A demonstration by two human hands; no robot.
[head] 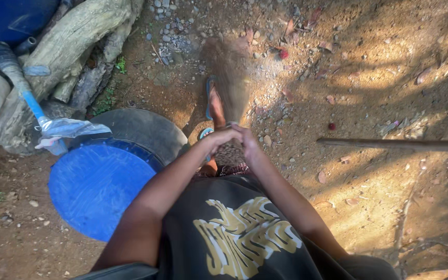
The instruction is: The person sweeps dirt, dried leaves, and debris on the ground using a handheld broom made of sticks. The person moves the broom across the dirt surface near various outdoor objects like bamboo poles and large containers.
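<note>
While both hands, left hand (221, 139) and right hand (248, 142), keep fingers clamped on the stick broom (230, 78), a blue drum lid (97, 186) sits left of them.

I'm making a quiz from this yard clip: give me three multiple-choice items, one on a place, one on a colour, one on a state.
1. Where does the round lid lie?
A. to the person's left, by the tyre
B. on the log
C. to the person's right, under the stick

2. What colour is that lid?
A. red
B. blue
C. white

3. How do the hands stand on the broom?
A. both clasp its top
B. only one touches it
C. neither touches it

Answers: 1 A, it rests on the dirt against the dark tyre at left. 2 B, its whole face is bright blue. 3 A, the left hand and right hand close together around the bundle's upper end, with the bristles blurred.
</note>
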